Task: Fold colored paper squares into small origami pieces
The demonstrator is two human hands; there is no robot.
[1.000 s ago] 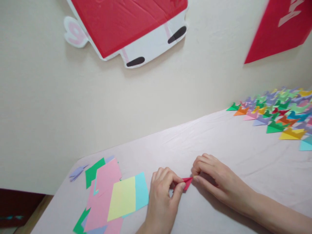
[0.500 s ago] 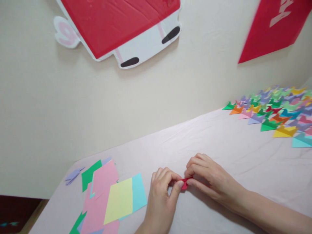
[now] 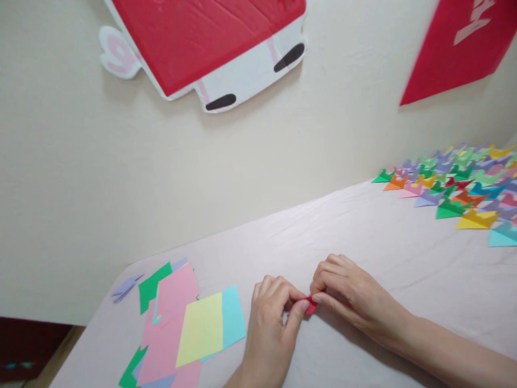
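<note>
A small folded piece of red paper is pinched between both hands, low over the table. My left hand grips its left side with thumb and index finger. From the right, my right hand pinches the upper right end of the same piece. Most of the red paper is hidden behind the fingertips. Left of my left hand lie loose coloured sheets: a yellow sheet over a light blue sheet, beside pink sheets.
Rows of folded paper figures in many colours stand at the right, against the wall. Green paper and a small lilac stack lie at the far left. A red and white cutout hangs on the wall.
My right fingers have shifted along the red paper's top edge, and less of the paper shows now. The whole scene sits slightly further right in view.
</note>
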